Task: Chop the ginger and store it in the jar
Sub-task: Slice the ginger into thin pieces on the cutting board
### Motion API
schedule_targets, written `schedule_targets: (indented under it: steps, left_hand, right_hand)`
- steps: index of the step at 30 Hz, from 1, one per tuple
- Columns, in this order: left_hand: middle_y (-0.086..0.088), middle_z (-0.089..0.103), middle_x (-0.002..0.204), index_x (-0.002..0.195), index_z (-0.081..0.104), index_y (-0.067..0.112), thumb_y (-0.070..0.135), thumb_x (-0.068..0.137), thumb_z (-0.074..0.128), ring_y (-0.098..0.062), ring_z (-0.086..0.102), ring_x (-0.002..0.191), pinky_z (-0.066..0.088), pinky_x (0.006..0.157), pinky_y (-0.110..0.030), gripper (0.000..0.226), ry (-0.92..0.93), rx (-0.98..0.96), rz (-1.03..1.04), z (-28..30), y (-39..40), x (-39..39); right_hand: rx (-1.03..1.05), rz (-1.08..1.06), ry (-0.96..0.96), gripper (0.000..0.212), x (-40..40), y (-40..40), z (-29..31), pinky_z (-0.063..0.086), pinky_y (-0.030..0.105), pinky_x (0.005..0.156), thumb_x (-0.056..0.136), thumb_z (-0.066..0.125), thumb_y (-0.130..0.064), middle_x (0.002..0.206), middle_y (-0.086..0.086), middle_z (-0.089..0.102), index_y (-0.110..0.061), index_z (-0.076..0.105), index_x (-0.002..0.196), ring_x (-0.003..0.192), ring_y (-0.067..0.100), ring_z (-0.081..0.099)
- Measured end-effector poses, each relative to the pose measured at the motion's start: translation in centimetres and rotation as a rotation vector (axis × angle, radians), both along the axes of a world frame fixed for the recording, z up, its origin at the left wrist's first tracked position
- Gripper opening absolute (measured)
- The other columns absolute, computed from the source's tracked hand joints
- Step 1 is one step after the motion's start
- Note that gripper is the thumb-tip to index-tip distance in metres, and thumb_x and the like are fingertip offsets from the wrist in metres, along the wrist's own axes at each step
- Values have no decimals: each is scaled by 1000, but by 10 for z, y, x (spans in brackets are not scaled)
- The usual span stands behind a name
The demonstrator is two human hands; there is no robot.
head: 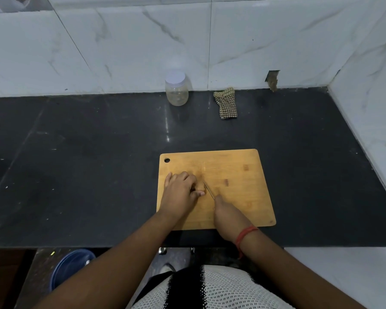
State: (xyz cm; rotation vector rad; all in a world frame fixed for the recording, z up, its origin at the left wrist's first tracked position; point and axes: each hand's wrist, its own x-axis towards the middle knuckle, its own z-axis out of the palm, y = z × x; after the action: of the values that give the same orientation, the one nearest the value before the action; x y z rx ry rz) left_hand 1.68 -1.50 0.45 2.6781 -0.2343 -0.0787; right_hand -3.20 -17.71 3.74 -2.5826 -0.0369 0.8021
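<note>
Ginger (200,185) lies on the wooden cutting board (236,175) at lower centre of the frame, pinned under the curled fingers of the left hand (180,190). Just right of it, the right hand (226,216) grips a knife (208,190), blade touching the ginger. Upper centre, the lidded jar (176,89) stands against the wall, a checked cloth (226,103) to its right.

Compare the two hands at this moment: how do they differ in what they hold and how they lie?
The left hand curls over the ginger, pinning it to the cutting board; the right hand grips the knife. The right wrist wears a red thread; the left is bare. Both are over the board.
</note>
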Motion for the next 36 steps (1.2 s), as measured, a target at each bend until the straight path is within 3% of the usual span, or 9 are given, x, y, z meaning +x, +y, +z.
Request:
schedule_targets:
  steps: [3,7,14,19,24,30,36]
  left_hand:
    - [15,50,100,105,64,24,50,86,71,-16,53,105,21,119,-46,33,-2,-9,5,0,0,-1]
    - [10,57,105,107,63,24,50,87,70,-16,53,106,25,118,-46,34,-14,3,-3,-1,1,-2]
    - [6,59,101,102,62,20,43,88,71,-16,48,98,36,108,-48,29,-67,19,16,-2,5,-12]
    - [13,53,103,107,60,23,45,90,68,-11,42,99,29,113,-46,28,-10,5,12,0,6,-8]
    - [9,57,117,128,59,26,44,93,65,-16,48,114,21,119,-46,40,31,-16,-23,-2,11,-7]
    - [8,55,118,140,54,31,37,96,61,-17,48,116,17,121,-48,45,76,18,-112,1,21,-5]
    - [10,57,120,145,47,37,41,97,57,-15,47,119,14,122,-48,49,76,19,-135,5,21,-6]
  right_hand:
    - [3,-50,-26,30,-6,-13,0,39,29,62,92,35,0,72,-2,47,-10,38,120,66,19,51]
    - [21,-71,-52,23,-10,-26,-2,30,22,47,96,34,-4,69,-2,47,-10,39,118,57,10,47]
    - [132,-44,-8,17,-17,-14,-3,36,23,49,101,35,-14,78,4,57,-11,41,116,69,20,58]
    - [100,-171,-35,20,-14,-30,-3,33,19,47,100,34,-8,79,2,57,-8,40,119,64,12,53]
    - [130,-108,-5,20,-13,-19,-2,47,32,60,100,36,-11,89,11,64,-8,40,120,75,23,62]
    - [117,-312,-9,16,-8,-45,3,33,25,47,103,32,-14,78,4,57,-11,40,116,65,14,56]
    - [180,-154,-3,13,-18,-31,9,34,25,48,103,35,-22,76,3,56,-14,40,111,63,14,53]
